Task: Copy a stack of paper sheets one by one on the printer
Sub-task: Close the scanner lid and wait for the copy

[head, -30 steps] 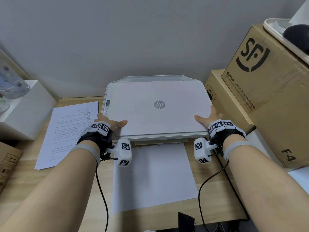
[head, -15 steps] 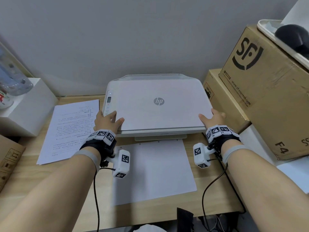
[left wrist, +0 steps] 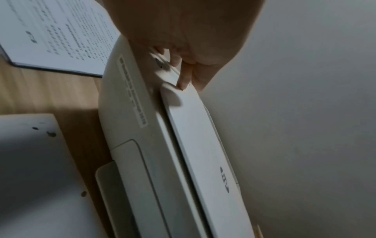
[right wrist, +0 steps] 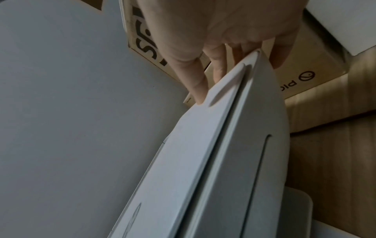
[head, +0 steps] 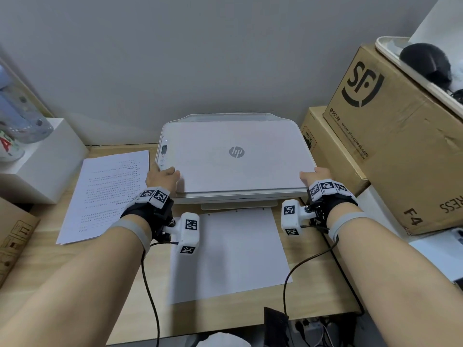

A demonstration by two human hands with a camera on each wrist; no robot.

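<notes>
Small office or mailroom corner: white flatbed desktop printer (head: pixel 233 159) on pale wooden desk (head: pixel 105 284) against grey wall; printed paper sheets (head: pixel 105 194) left; brown cardboard shipping cartons (head: pixel 400 136) stacked right.

printer (head: pixel 235 161) white | desk (head: pixel 112 284) light wood | boxes (head: pixel 400 136) brown

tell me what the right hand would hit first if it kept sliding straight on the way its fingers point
The right hand points away from the person along the printer's right edge. Straight on, it probably just follows that edge toward the grey wall; the cardboard box sits close beside, though depth is unclear.
</notes>
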